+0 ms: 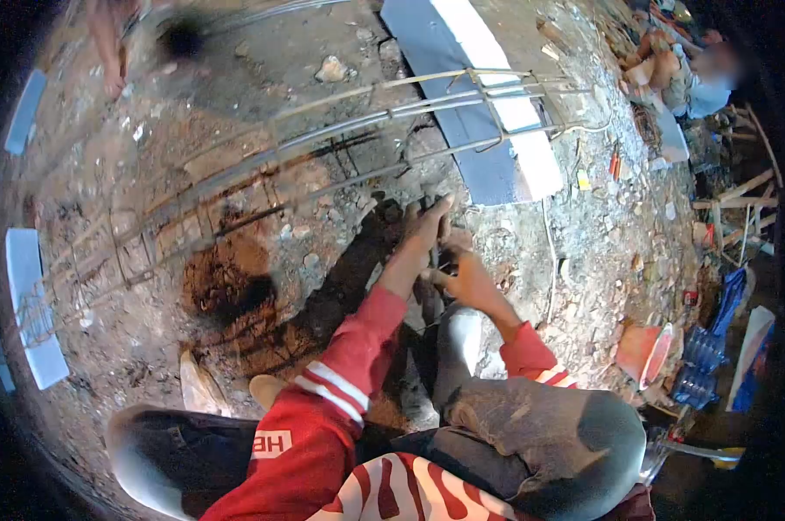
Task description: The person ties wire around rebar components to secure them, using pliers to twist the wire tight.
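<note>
My left hand (423, 233) reaches forward over the stony ground, its fingers closed around a narrow dark bar (435, 255) that stands roughly upright between my hands. Just to the right and nearer to me, my right hand (469, 276) is curled by the same bar, thumb and fingers bent toward it. The bar's lower part runs down beside my knee, and its full shape is hidden by hands and shadow. Beyond my hands lies a long steel rebar cage (323, 137), slanting from lower left to upper right, with its right end over a grey and white board (462, 139).
Pale boards (36, 304) lie at the left under the cage's other end. A red bucket (640, 354) and blue-tinted plastic bottles (701, 365) are at my right. Another person's leg (110, 56) shows at upper left; a person (683, 78) sits at upper right.
</note>
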A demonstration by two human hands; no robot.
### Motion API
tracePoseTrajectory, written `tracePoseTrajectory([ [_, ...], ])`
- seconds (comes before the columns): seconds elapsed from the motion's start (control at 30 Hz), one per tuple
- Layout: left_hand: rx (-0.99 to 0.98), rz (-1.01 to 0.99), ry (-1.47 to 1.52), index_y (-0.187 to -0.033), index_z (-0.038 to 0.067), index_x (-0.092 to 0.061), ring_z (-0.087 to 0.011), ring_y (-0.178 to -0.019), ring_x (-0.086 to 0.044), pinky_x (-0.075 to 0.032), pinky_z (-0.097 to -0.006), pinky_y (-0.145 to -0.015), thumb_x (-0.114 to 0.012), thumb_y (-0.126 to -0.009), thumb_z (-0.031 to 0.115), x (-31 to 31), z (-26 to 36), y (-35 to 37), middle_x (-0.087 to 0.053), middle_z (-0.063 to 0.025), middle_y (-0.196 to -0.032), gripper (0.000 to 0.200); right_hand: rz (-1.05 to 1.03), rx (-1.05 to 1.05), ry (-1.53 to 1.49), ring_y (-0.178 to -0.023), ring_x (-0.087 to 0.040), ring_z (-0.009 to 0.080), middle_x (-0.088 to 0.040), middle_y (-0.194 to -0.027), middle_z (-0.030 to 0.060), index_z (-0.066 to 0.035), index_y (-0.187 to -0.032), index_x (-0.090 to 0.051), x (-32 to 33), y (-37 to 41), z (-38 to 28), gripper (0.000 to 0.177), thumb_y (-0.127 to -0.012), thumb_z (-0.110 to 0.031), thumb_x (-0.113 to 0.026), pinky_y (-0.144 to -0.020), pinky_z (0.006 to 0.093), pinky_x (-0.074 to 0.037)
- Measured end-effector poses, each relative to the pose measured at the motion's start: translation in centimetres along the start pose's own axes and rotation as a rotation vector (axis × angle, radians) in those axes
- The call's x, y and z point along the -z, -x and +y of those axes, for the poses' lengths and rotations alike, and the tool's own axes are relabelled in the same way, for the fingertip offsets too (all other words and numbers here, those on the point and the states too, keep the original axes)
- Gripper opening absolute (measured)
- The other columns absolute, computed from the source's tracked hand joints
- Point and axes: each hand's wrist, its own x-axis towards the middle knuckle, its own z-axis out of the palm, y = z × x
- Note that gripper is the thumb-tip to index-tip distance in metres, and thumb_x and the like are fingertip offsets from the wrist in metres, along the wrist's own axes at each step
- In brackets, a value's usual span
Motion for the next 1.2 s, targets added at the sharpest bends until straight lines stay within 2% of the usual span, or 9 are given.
tracePoseTrajectory([
  [0.17,0.046,-0.259,-0.038,-0.094,0.009,-0.062,-0.0134,-0.069,-0.059,-0.050,-0.0297,-0.063,-0.068,-0.092,0.029,0.5,3.0,1.8,-0.064,-0.0019,-0.083,0.022,-0.039,-0.209,-0.393,-0.096,-0.064,0.0301,-0.069,-0.103,0.0169,0.001,-0.109,-0.067,0.2,-0.1,1.9,0.043,-0.084,-0.032,-0.074,-0.089,0.0395,-0.048],
  [0.3,0.095,-0.186,-0.152,-0.093,0.008,-0.061,-0.0167,-0.075,-0.064,-0.055,-0.0339,-0.065,-0.062,-0.096,0.030,0.9,4.2,2.3,-0.065,-0.0028,-0.087,0.022,0.192,-0.057,-0.159,-0.091,-0.065,0.0352,-0.069,-0.100,0.0202,-0.001,-0.100,-0.071,-0.9,-1.0,3.9,0.024,-0.085,-0.020,-0.069,-0.084,0.0407,-0.049],
  [0.4,-0.217,-0.221,-0.110,-0.111,0.005,-0.061,-0.0146,-0.087,-0.062,-0.053,-0.0333,-0.073,-0.073,-0.087,0.037,2.8,2.6,1.7,-0.064,-0.0028,-0.092,0.042,0.302,-0.096,-0.174,-0.091,-0.065,0.0373,-0.069,-0.098,0.0217,-0.001,-0.099,-0.071,-1.4,-2.0,5.2,0.020,-0.086,-0.015,-0.064,-0.082,0.0418,-0.049],
  [0.57,-0.247,-0.339,-1.946,-0.142,0.002,-0.043,-0.0320,-0.118,-0.057,-0.050,-0.0403,-0.096,-0.077,-0.080,0.038,10.3,2.0,0.2,-0.059,-0.0179,-0.127,0.079,0.323,-0.320,-0.352,-0.093,-0.066,0.0357,-0.069,-0.099,0.0209,-0.002,-0.100,-0.071,2.3,-2.0,2.3,0.017,-0.089,-0.012,-0.062,-0.085,0.0398,-0.049],
  [0.67,-0.328,0.182,-1.492,-0.141,0.002,-0.045,-0.0360,-0.113,-0.059,-0.049,-0.0441,-0.097,-0.077,-0.080,0.036,6.8,4.7,3.8,-0.059,-0.0207,-0.128,0.076,0.471,-0.050,-0.257,-0.093,-0.067,0.0308,-0.070,-0.099,0.0194,-0.001,-0.103,-0.070,4.9,-1.7,0.9,0.020,-0.090,-0.010,-0.058,-0.087,0.0365,-0.049],
  [0.77,-0.405,0.317,-1.841,-0.135,0.000,-0.051,-0.0325,-0.105,-0.063,-0.050,-0.0435,-0.095,-0.077,-0.081,0.037,3.6,6.1,6.9,-0.064,-0.0197,-0.119,0.071,0.473,-0.035,-0.381,-0.096,-0.066,0.0273,-0.071,-0.100,0.0173,0.001,-0.105,-0.069,6.3,-2.0,1.8,0.021,-0.090,-0.009,-0.058,-0.088,0.0352,-0.048],
  [1.0,-0.293,-0.159,-0.102,-0.117,-0.003,-0.064,-0.0216,-0.103,-0.064,-0.052,-0.0381,-0.092,-0.069,-0.091,0.033,-2.1,3.1,3.8,-0.064,-0.0151,-0.114,0.045,0.480,-0.089,-0.438,-0.100,-0.064,0.0266,-0.070,-0.104,0.0157,0.001,-0.109,-0.068,6.9,0.0,0.3,0.029,-0.093,-0.021,-0.058,-0.094,0.0374,-0.046],
  [1.1,-0.487,-0.091,-0.205,-0.109,0.000,-0.068,-0.0210,-0.087,-0.065,-0.055,-0.0399,-0.087,-0.066,-0.092,0.028,-5.0,3.8,4.1,-0.066,-0.0117,-0.100,0.032,0.543,-0.084,-0.428,-0.096,-0.064,0.0266,-0.069,-0.102,0.0168,-0.003,-0.111,-0.069,6.3,0.5,1.0,0.030,-0.092,-0.023,-0.056,-0.090,0.0360,-0.048],
  [1.2,-0.657,-0.140,-1.753,-0.112,0.003,-0.066,-0.0195,-0.076,-0.065,-0.056,-0.0348,-0.075,-0.064,-0.092,0.029,-1.8,3.8,-0.2,-0.068,-0.0079,-0.089,0.033,0.601,-0.067,-0.379,-0.097,-0.067,0.0314,-0.069,-0.101,0.0202,-0.003,-0.109,-0.068,7.9,1.2,0.2,0.029,-0.092,-0.021,-0.053,-0.088,0.0389,-0.051],
])
